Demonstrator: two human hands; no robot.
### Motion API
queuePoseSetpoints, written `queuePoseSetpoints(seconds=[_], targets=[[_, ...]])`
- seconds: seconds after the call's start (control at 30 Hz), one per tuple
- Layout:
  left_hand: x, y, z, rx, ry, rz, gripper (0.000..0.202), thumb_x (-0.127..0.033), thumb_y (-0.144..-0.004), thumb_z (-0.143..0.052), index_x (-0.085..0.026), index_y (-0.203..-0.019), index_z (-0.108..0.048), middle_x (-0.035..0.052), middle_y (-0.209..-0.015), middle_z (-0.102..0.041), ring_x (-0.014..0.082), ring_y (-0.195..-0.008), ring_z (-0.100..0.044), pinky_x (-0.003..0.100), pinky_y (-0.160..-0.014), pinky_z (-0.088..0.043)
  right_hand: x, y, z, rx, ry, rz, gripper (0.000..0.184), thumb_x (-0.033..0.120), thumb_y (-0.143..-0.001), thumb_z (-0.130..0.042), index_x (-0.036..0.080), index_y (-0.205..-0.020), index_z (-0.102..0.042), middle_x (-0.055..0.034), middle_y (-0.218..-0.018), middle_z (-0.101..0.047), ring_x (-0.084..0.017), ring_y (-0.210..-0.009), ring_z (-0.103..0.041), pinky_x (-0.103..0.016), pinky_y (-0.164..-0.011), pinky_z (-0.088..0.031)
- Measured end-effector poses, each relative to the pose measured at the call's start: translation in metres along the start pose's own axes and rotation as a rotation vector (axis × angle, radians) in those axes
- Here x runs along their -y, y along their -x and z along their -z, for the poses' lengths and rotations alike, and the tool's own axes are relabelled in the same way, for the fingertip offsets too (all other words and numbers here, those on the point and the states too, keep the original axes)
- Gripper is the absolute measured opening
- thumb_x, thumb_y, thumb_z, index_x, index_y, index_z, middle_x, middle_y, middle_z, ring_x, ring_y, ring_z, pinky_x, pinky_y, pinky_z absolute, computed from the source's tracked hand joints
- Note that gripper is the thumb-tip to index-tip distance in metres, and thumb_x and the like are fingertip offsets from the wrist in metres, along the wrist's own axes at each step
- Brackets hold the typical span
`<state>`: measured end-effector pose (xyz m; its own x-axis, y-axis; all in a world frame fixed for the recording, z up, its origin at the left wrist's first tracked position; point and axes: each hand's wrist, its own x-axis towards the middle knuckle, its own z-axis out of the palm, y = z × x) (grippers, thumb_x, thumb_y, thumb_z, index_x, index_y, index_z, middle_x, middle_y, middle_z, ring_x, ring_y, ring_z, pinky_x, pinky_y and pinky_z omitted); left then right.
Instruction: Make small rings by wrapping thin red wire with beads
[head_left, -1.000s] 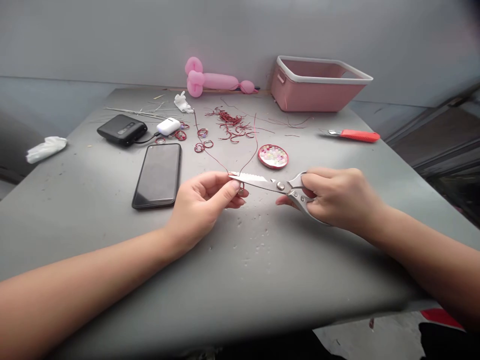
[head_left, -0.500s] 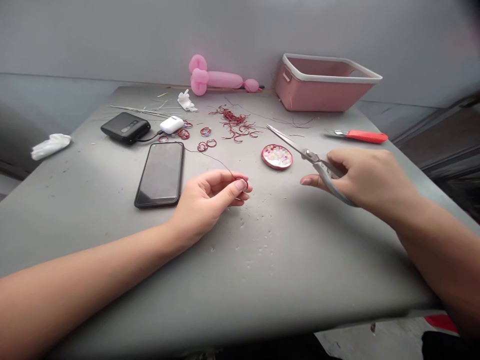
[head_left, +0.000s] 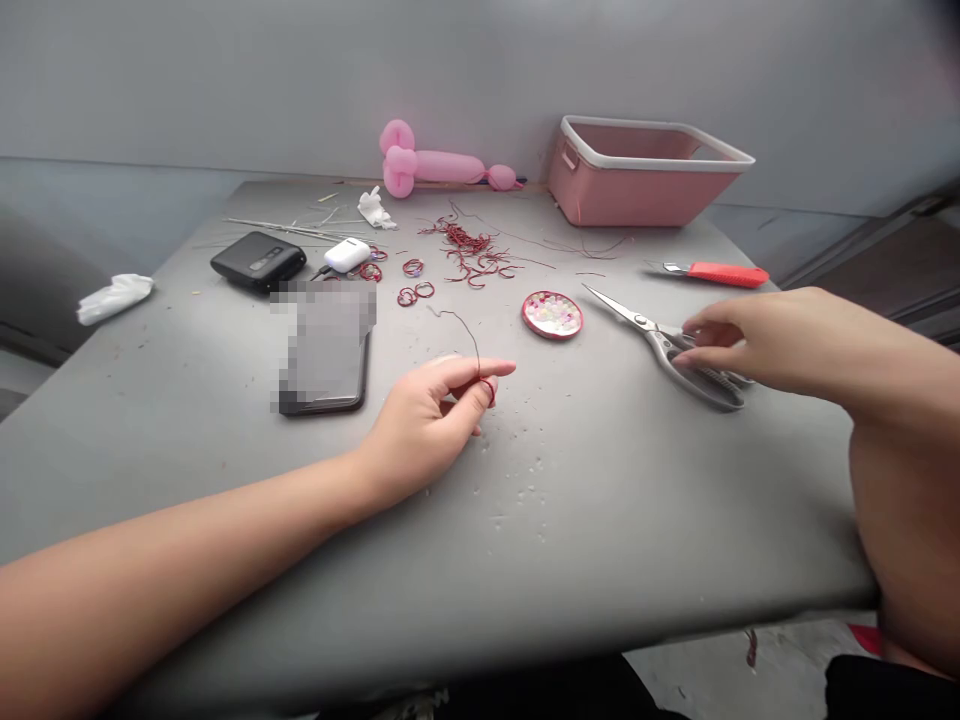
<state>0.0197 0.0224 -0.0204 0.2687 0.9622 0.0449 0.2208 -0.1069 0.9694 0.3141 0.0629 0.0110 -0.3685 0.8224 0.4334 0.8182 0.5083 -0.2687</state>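
Note:
My left hand (head_left: 435,415) is closed, its thumb and fingers pinching a small red wire ring (head_left: 489,390), with the index finger stretched out. A thin dark wire tail (head_left: 474,335) rises from the ring and bends left over the table. The grey-handled scissors (head_left: 646,325) rest on the table, blades slightly parted and aimed up-left. Just above their handles is my right hand (head_left: 765,335), with thumb and fingers apart; some fingers are hidden. Between the hands and farther back sits a round red-rimmed dish (head_left: 553,314) of pale and pink beads.
Several finished red rings (head_left: 415,293) lie near red wire offcuts (head_left: 469,245). A phone (head_left: 322,350), black power bank (head_left: 259,260), white earphone case (head_left: 346,255) and crumpled tissue (head_left: 116,298) are at left. A red cutter (head_left: 727,274), pink basket (head_left: 630,190) and pink balloon (head_left: 450,165) stand farther back.
My right hand has lowered the scissors to the table and let go of them. The left hand keeps the ring; its index finger has straightened and the wire tail now stands up shorter.

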Motion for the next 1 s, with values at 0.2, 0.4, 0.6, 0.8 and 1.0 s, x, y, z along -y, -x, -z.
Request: queuePoseSetpoints(seconds=[0.2,0.4,0.6,0.8,1.0], targets=[[0.000,0.005,-0.003,0.115,-0.114,-0.075,0.030,-0.021,-0.081,-0.060,-0.015,-0.111,-0.059,-0.0039,-0.067,-0.056,0.0100,-0.059,-0.051,0.023,-0.058,-0.045,0.070,0.000,-0.015,0.269,-0.416,-0.106,0.040,0.058,-0.082,-0.063,0.019,-0.085,-0.073,-0.0052,-0.080,-0.071,-0.017,-0.073,-0.066,-0.028,-0.061,-0.050],[0.003,0.007,-0.003,0.146,-0.126,-0.122,0.018,-0.017,-0.081,-0.060,-0.018,-0.098,-0.056,-0.0043,-0.067,-0.057,0.0086,-0.058,-0.051,0.022,-0.055,-0.042,0.098,-0.009,-0.034,0.463,-0.892,-0.310,0.028,0.044,-0.077,-0.074,0.017,-0.083,-0.070,-0.0011,-0.069,-0.068,-0.011,-0.056,-0.060,-0.025,-0.055,-0.050],[0.004,0.002,0.001,0.055,0.191,-0.011,0.024,-0.035,-0.084,-0.069,-0.017,-0.097,-0.060,0.0037,-0.092,-0.067,0.0148,-0.083,-0.065,0.028,-0.075,-0.055,0.097,-0.003,-0.047,0.147,-0.968,-0.326,0.016,0.033,-0.076,-0.077,0.018,-0.076,-0.070,0.0005,-0.067,-0.068,-0.011,-0.061,-0.063,-0.024,-0.057,-0.053],[0.002,0.000,0.000,0.058,0.370,-0.047,0.025,-0.027,-0.077,-0.078,-0.017,-0.095,-0.063,0.0029,-0.093,-0.070,0.0142,-0.086,-0.068,0.024,-0.074,-0.056,0.101,0.008,-0.057,-0.097,-1.022,-0.179,0.005,0.019,-0.081,-0.072,0.021,-0.079,-0.068,0.0010,-0.074,-0.071,-0.010,-0.064,-0.066,-0.025,-0.061,-0.056],[0.002,-0.001,0.000,0.013,0.332,-0.051,0.020,-0.027,-0.077,-0.078,-0.017,-0.089,-0.066,0.0003,-0.087,-0.069,0.0104,-0.081,-0.065,0.021,-0.072,-0.056,0.101,0.011,-0.055,-0.044,-0.999,-0.205,0.007,0.023,-0.082,-0.073,0.020,-0.078,-0.068,0.0006,-0.070,-0.070,-0.010,-0.061,-0.066,-0.024,-0.057,-0.055]])
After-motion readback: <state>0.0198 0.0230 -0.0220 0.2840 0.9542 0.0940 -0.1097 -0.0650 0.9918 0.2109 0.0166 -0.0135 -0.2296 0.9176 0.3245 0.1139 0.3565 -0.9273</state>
